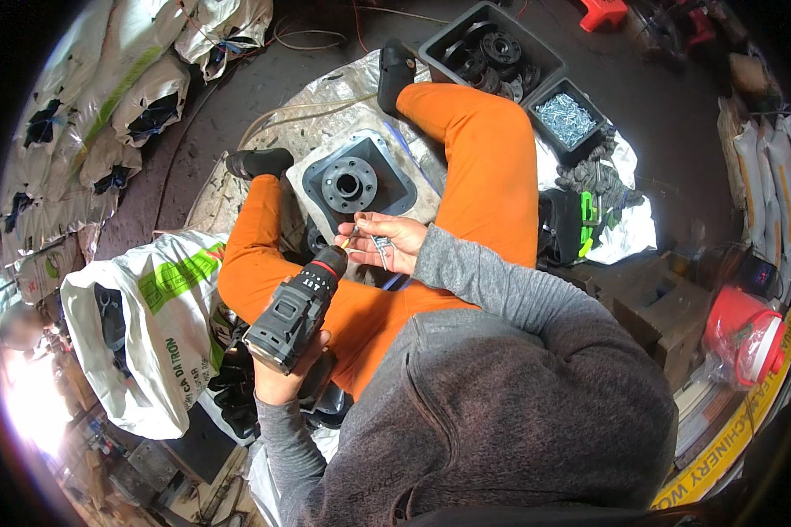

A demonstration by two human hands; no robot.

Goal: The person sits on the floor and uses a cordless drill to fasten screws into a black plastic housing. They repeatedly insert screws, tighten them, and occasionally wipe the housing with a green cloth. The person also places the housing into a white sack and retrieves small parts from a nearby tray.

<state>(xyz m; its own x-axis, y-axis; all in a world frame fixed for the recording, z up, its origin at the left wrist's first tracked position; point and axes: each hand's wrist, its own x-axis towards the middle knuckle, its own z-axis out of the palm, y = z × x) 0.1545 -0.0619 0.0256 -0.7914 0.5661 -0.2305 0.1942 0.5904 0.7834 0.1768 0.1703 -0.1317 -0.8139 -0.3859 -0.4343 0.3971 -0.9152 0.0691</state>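
Note:
My left hand [277, 385] is wrapped round the handle of a black cordless drill [292, 309] with a red ring near its chuck. The drill's bit points up toward my right hand [402, 237], whose fingers pinch a screw at the bit's tip. More silver screws [381, 247] lie across that palm. Just beyond, between my legs, a square grey housing [403, 180] rests with a round dark flange [350, 184] inside. The flange has a ring of holes and a central bore. Part of another dark round piece [316, 235] shows beside the drill's front end.
A grey bin of dark flanges [502, 49] stands far right of centre, beside a smaller bin of screws [565, 120]. Grey gloves [592, 180] and a bright green clip [587, 224] lie right of my leg. White sacks [145, 338] stand on the left. A cable [312, 107] crosses the floor sheet.

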